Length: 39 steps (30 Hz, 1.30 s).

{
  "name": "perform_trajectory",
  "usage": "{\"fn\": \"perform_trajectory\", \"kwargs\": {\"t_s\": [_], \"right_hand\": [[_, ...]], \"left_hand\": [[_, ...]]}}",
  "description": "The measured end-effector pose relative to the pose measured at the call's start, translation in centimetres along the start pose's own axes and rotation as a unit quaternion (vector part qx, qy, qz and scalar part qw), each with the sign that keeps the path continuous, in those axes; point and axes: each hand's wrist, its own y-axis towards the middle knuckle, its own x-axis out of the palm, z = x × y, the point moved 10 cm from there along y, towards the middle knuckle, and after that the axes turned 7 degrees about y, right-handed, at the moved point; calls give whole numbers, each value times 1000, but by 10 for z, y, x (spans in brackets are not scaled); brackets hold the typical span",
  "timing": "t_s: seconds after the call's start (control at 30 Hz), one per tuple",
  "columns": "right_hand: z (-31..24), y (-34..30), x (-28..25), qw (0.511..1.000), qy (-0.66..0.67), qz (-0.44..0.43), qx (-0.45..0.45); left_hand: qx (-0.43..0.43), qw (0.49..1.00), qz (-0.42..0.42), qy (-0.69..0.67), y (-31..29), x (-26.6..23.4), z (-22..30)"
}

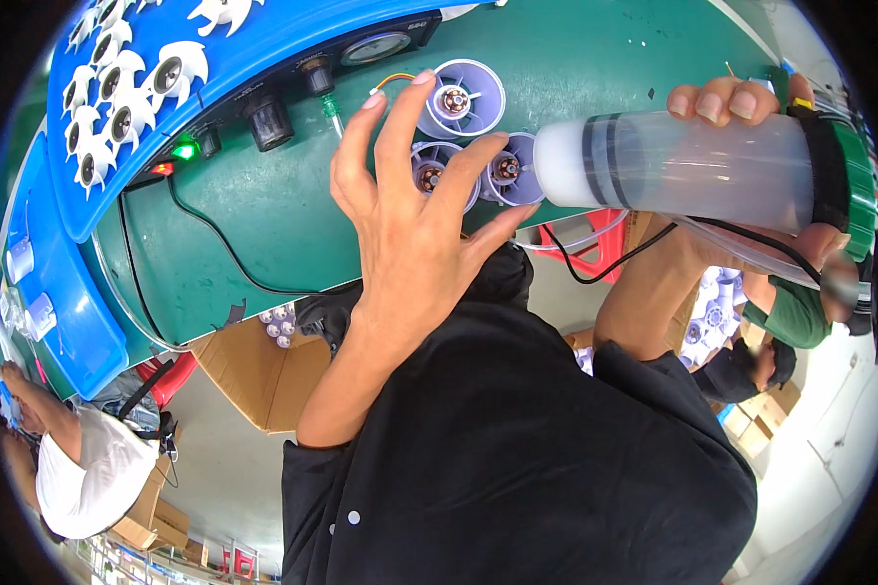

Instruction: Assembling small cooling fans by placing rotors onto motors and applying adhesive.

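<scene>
My left hand (410,229) reaches over a cluster of lavender round housings, its fingers spread wide. One housing (488,117) stands at the far side, with a copper-wound core inside and coloured wires coming out. A second housing (429,174) lies partly hidden under my fingers. The third housing (523,166) sits between my index fingertip and thumb; whether they press on it I cannot tell. My right hand (727,102) is wrapped round a large translucent dispensing syringe (702,161) with a green cap, held sideways. Its white end is over the third housing's edge.
On the far left, a blue tray (224,54) holds several white fan impellers (176,73). A black dispenser controller (263,112) with knobs and a gauge stands beside it on the green table (234,214). Cables trail across. A cardboard box (254,370) is below; other people sit nearby.
</scene>
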Motion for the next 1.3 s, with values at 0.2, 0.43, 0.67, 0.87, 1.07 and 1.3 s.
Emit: {"fn": "perform_trajectory", "kwargs": {"t_s": [0.2, 0.43, 0.67, 0.87, 1.07, 1.3], "right_hand": [[-1, 2, 0, 1000, -1, 11, -10], [-1, -5, -12, 998, 9, 66, 24], [-24, -18, -17, 941, 39, 318, -110], [-117, -22, -47, 898, -267, 334, -105], [-102, -5, -66, 656, -693, 264, 141], [-3, -70, -108, 546, -765, 195, 279]], "left_hand": [[-2, 1000, -5, -1, 3, 0, 1], [-16, 1000, -11, 6, 5, -1, 4], [-3, 999, -24, 47, 5, -6, 7], [64, 996, 69, -5, -12, -14, -9], [40, 996, 58, 59, -31, -11, -29], [88, 986, 59, 131, -26, -5, -19]]}}
